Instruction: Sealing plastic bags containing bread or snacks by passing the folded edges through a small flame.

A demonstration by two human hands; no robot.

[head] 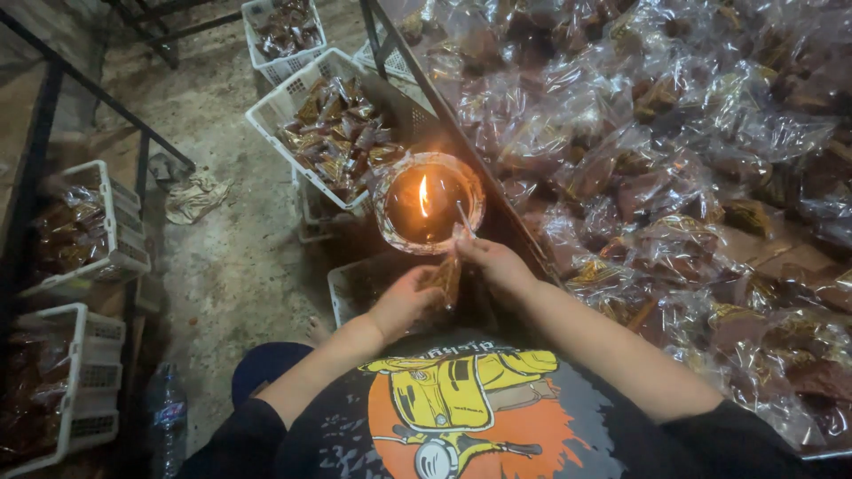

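A small clear plastic packet of brown snack (444, 277) is held between both hands just below a glass bowl lamp (428, 204) with a burning flame. My left hand (401, 303) cups the packet from the left and below. My right hand (491, 259) pinches the packet's top edge close to the lamp's rim, with a thin stick-like piece poking up beside the fingers.
A large heap of filled clear packets (674, 151) covers the table on the right. White plastic baskets of packets (330, 124) stand on the concrete floor ahead, more baskets (84, 231) on a rack at left. A plastic bottle (167, 417) stands near my knee.
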